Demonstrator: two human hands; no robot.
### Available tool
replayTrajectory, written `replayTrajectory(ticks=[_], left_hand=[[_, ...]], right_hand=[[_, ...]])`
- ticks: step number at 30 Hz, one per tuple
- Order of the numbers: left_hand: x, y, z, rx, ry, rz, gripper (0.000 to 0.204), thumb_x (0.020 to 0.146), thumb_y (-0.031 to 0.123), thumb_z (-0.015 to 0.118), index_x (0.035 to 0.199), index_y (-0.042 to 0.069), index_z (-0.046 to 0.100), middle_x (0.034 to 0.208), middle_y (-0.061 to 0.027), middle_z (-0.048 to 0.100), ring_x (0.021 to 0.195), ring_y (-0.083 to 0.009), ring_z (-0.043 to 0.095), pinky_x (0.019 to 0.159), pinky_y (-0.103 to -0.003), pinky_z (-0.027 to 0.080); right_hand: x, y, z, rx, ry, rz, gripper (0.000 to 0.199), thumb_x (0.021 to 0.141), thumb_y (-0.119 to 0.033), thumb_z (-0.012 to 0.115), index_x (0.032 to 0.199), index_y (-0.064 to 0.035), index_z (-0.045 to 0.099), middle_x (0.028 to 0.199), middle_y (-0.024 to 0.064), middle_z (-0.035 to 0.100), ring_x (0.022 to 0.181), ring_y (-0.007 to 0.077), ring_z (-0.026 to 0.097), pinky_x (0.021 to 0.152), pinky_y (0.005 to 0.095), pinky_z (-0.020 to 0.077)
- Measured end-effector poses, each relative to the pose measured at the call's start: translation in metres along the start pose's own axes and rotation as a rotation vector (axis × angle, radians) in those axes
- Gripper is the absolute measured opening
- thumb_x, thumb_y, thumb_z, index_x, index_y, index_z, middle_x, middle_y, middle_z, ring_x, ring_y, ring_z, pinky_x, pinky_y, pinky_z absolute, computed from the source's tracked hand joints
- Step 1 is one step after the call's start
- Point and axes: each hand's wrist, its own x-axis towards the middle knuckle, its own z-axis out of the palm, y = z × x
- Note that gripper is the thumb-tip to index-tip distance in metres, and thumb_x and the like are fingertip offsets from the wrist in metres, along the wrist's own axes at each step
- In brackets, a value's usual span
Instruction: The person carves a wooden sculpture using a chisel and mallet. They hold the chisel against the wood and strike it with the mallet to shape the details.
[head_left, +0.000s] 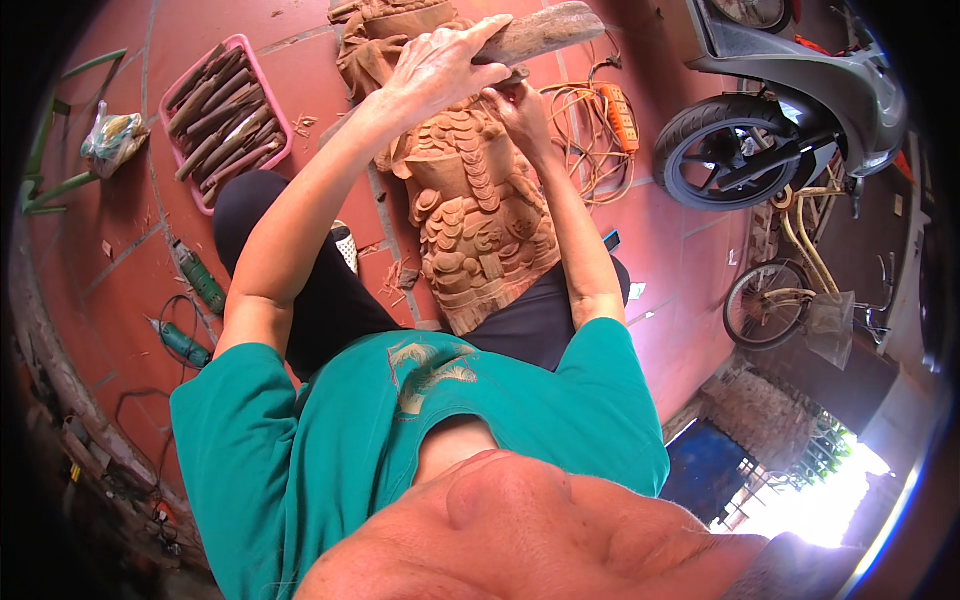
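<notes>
A long carved wooden statue point(470, 200) lies on the tiles between my legs, its relief of scales and folds facing up. Over its upper part, my left hand point(440, 70) is closed around the narrow end of a worn wooden mallet point(545, 33), a smooth club-like piece pointing right. Just below the mallet, my right hand point(522, 112) is closed, fingers bent close to the carving. A small dark end shows at its fingertips, but what it grips is mostly hidden.
To the left sits a pink basket point(288, 140) of chisels with brown handles. Green power tools point(200, 278) lie lower left. An orange power strip point(620, 118) with coiled cable is right of the statue. Beyond are a motorbike point(730, 150) and a bicycle point(768, 305).
</notes>
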Motion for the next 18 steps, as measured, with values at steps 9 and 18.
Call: replayTrajectory(ticks=[9,18], left_hand=[[0.001,0.004,-0.003,-0.026,0.036,0.007,0.065,0.085,0.040,0.067,0.142,0.021,0.045,0.095,-0.0210,0.068,0.087,-0.0364,0.067,0.081,-0.045,0.051],[-0.003,0.008,-0.004,-0.109,0.045,0.071,0.065,0.085,0.037,0.067,0.143,0.020,0.044,0.099,-0.0218,0.068,0.088,-0.0371,0.067,0.080,-0.046,0.051]], right_hand=[[-0.004,-0.007,0.003,0.046,0.035,-0.032,0.019,0.089,-0.007,0.067,0.104,0.0017,0.060,0.084,0.0113,0.070,0.081,0.0163,0.069,0.071,0.0297,0.0528],[-0.011,-0.012,0.010,-0.179,0.088,-0.171,0.022,0.086,-0.007,0.070,0.104,0.0001,0.060,0.085,0.0141,0.070,0.078,0.0265,0.070,0.068,0.0345,0.0530]])
